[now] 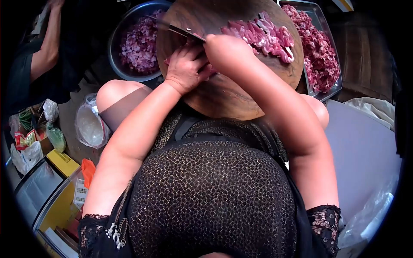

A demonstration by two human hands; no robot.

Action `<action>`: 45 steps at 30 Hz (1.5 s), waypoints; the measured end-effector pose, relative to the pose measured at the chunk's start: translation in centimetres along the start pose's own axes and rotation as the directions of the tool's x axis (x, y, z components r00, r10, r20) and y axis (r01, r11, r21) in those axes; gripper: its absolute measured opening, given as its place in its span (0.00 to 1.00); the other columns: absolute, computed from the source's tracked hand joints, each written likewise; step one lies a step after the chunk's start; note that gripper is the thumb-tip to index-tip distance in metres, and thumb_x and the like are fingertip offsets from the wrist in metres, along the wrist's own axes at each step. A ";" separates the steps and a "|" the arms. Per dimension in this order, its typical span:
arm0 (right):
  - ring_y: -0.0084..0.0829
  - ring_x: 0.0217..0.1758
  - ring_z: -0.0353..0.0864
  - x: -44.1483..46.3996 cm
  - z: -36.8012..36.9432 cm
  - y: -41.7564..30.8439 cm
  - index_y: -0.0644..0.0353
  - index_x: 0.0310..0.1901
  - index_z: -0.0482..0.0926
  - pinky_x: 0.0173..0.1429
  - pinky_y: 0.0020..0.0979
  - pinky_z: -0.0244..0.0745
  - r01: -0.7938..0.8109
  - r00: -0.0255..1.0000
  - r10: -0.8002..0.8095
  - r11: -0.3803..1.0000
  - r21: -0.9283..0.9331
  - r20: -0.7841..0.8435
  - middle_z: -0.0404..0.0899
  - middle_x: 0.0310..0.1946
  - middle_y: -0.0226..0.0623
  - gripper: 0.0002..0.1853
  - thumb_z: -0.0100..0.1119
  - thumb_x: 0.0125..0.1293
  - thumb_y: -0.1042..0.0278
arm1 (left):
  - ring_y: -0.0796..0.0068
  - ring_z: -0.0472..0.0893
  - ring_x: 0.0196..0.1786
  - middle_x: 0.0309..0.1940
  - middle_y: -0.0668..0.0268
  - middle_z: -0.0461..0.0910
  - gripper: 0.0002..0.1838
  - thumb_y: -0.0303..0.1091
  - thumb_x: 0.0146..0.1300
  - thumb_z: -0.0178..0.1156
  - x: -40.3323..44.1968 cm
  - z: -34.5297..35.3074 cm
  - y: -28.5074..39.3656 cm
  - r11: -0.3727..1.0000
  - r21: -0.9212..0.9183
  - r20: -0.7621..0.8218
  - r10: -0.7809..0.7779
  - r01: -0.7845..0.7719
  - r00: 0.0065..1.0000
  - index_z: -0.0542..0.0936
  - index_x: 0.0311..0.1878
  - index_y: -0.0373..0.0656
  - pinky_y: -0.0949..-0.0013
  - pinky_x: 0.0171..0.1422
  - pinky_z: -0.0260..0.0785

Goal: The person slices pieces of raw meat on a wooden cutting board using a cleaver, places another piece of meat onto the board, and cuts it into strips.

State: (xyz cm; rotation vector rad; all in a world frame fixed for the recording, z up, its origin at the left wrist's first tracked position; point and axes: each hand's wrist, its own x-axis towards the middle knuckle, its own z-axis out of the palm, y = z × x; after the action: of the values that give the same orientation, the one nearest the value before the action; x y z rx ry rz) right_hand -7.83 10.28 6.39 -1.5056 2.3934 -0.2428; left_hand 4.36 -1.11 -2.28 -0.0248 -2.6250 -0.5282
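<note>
The right hand (224, 48) is closed around a knife (184, 32). The left hand (186, 69), partly open, fingers spread, rests on meat (212, 72) on the round board (238, 101).

Right grip (221, 46) around the knife (185, 33), over the board (241, 98); left grip (188, 68) just beside, probably on meat (212, 72); right of both, strips (262, 36); farther right, a meat-filled tray (338, 60); left, a meat-filled bowl (115, 56).

I count one knife (185, 32), one wooden board (232, 101), one bowl (115, 56) and one metal tray (317, 18)
</note>
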 end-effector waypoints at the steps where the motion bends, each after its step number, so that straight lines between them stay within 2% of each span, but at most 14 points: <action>1: 0.49 0.35 0.86 0.5 -0.6 0.3 0.65 0.35 0.82 0.39 0.44 0.82 0.010 0.997 -0.009 1.000 -0.008 0.070 0.84 0.30 0.50 0.07 0.58 0.61 0.71 | 0.60 0.75 0.57 0.51 0.66 0.78 0.17 0.42 0.50 0.68 0.0 -0.1 0.0 0.999 0.022 -0.009 0.023 -0.023 1.000 0.85 0.46 0.54 0.54 0.62 0.67; 5: 0.50 0.36 0.85 -0.3 -0.6 2.2 0.65 0.36 0.82 0.41 0.46 0.80 0.088 0.990 -0.081 0.994 -0.057 0.119 0.84 0.31 0.50 0.13 0.53 0.68 0.64 | 0.60 0.74 0.58 0.50 0.67 0.78 0.16 0.42 0.51 0.68 -0.3 -0.1 -0.1 0.998 0.045 -0.028 0.044 -0.042 0.999 0.85 0.46 0.55 0.55 0.63 0.66; 8: 0.52 0.36 0.84 -6.5 -2.8 2.2 0.64 0.37 0.80 0.42 0.47 0.79 -0.151 0.977 0.153 0.988 -0.022 0.149 0.83 0.30 0.51 0.13 0.52 0.69 0.63 | 0.58 0.74 0.59 0.51 0.67 0.77 0.16 0.42 0.50 0.69 -0.5 0.1 0.1 0.999 0.024 -0.048 0.044 -0.043 0.998 0.85 0.45 0.56 0.54 0.64 0.65; 13: 0.55 0.34 0.83 -12.8 -1.0 2.8 0.62 0.35 0.75 0.39 0.52 0.79 -0.292 0.943 0.291 0.956 -0.018 0.160 0.82 0.27 0.52 0.08 0.50 0.67 0.68 | 0.58 0.73 0.60 0.50 0.65 0.76 0.15 0.43 0.50 0.69 -0.4 0.0 0.1 0.999 0.007 0.044 0.039 -0.039 0.998 0.86 0.43 0.57 0.53 0.65 0.64; 15: 0.50 0.34 0.86 -11.6 0.0 2.3 0.64 0.40 0.75 0.38 0.47 0.81 -0.195 0.980 0.194 0.981 0.001 0.053 0.84 0.29 0.49 0.07 0.51 0.64 0.71 | 0.58 0.73 0.60 0.51 0.65 0.76 0.15 0.43 0.50 0.69 -0.4 0.1 0.2 0.998 -0.007 0.063 0.057 -0.056 0.996 0.86 0.43 0.57 0.53 0.65 0.64; 16: 0.50 0.35 0.86 -9.3 -0.3 1.6 0.64 0.37 0.76 0.38 0.46 0.82 -0.204 0.972 0.201 0.979 0.017 0.122 0.84 0.29 0.49 0.06 0.51 0.63 0.72 | 0.57 0.72 0.60 0.51 0.65 0.76 0.15 0.43 0.50 0.68 -0.6 0.2 0.2 0.999 0.014 0.055 0.040 -0.041 0.998 0.86 0.43 0.57 0.53 0.65 0.63; 20: 0.44 0.36 0.88 -2.0 -0.2 -0.4 0.62 0.38 0.84 0.39 0.40 0.83 -0.070 0.997 0.070 0.997 -0.013 0.034 0.86 0.31 0.45 0.08 0.59 0.59 0.71 | 0.57 0.72 0.61 0.52 0.66 0.77 0.14 0.44 0.51 0.68 -0.4 -0.1 0.6 0.993 0.089 0.028 0.071 -0.074 0.997 0.86 0.43 0.60 0.53 0.66 0.62; 24: 0.43 0.37 0.88 -3.9 -0.6 -0.2 0.62 0.39 0.84 0.41 0.40 0.83 -0.089 0.993 0.094 0.994 -0.057 0.075 0.86 0.33 0.46 0.09 0.57 0.60 0.71 | 0.56 0.72 0.61 0.52 0.66 0.77 0.12 0.45 0.54 0.66 -0.8 0.0 0.4 0.995 0.090 0.026 0.043 -0.045 0.999 0.86 0.43 0.61 0.53 0.68 0.61; 28: 0.49 0.41 0.86 -10.0 -0.7 2.9 0.63 0.37 0.80 0.45 0.46 0.81 -0.260 0.962 0.261 0.965 -0.033 0.083 0.85 0.35 0.50 0.09 0.51 0.67 0.68 | 0.57 0.71 0.62 0.54 0.66 0.76 0.14 0.45 0.56 0.66 -1.1 -0.3 0.4 0.992 0.121 0.019 0.040 -0.041 0.999 0.85 0.46 0.62 0.53 0.68 0.60; 30: 0.52 0.38 0.84 -12.3 -0.9 4.3 0.61 0.38 0.79 0.42 0.50 0.78 -0.331 0.944 0.331 0.944 -0.007 -0.016 0.83 0.32 0.51 0.14 0.50 0.72 0.59 | 0.59 0.70 0.64 0.56 0.67 0.75 0.17 0.45 0.57 0.65 -1.0 -0.5 0.3 0.999 0.034 0.098 0.033 -0.037 0.995 0.84 0.50 0.61 0.53 0.70 0.59; 32: 0.54 0.36 0.83 -13.7 0.2 4.5 0.62 0.37 0.77 0.42 0.51 0.77 -0.372 0.914 0.368 0.928 0.010 -0.168 0.83 0.31 0.52 0.14 0.51 0.72 0.59 | 0.61 0.69 0.65 0.57 0.68 0.73 0.19 0.45 0.57 0.66 -1.2 -0.9 0.3 0.999 0.018 0.105 0.045 -0.048 0.993 0.83 0.52 0.60 0.51 0.70 0.58; 35: 0.54 0.35 0.83 -14.5 0.5 2.6 0.62 0.37 0.75 0.41 0.52 0.77 -0.381 0.896 0.385 0.922 0.065 -0.221 0.82 0.30 0.51 0.13 0.52 0.71 0.60 | 0.59 0.70 0.65 0.56 0.67 0.75 0.19 0.44 0.55 0.67 -1.3 -2.5 1.5 0.994 0.110 -0.066 -0.013 0.021 0.998 0.83 0.51 0.56 0.50 0.69 0.60; 38: 0.53 0.36 0.83 -14.3 -0.1 0.8 0.61 0.37 0.74 0.40 0.51 0.78 -0.297 0.930 0.306 0.952 0.072 -0.205 0.82 0.30 0.50 0.12 0.51 0.71 0.60 | 0.57 0.73 0.62 0.54 0.66 0.76 0.19 0.44 0.54 0.67 -2.0 -1.4 -0.1 0.998 0.027 0.006 -0.049 0.049 0.999 0.83 0.51 0.55 0.52 0.67 0.62; 45: 0.43 0.37 0.88 -5.7 0.3 0.1 0.61 0.35 0.82 0.40 0.43 0.83 -0.219 0.975 0.216 0.971 -0.095 -0.049 0.86 0.33 0.46 0.07 0.54 0.63 0.71 | 0.54 0.77 0.55 0.52 0.61 0.78 0.16 0.40 0.52 0.67 -1.7 -1.1 0.1 0.999 -0.008 -0.102 0.037 -0.038 0.994 0.85 0.45 0.50 0.53 0.59 0.70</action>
State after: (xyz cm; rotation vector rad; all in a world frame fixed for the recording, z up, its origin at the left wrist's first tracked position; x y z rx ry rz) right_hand -5.50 15.50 7.02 -1.2733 2.6104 -0.1051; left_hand 6.32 -1.33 -2.11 -0.0487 -2.5174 -0.5160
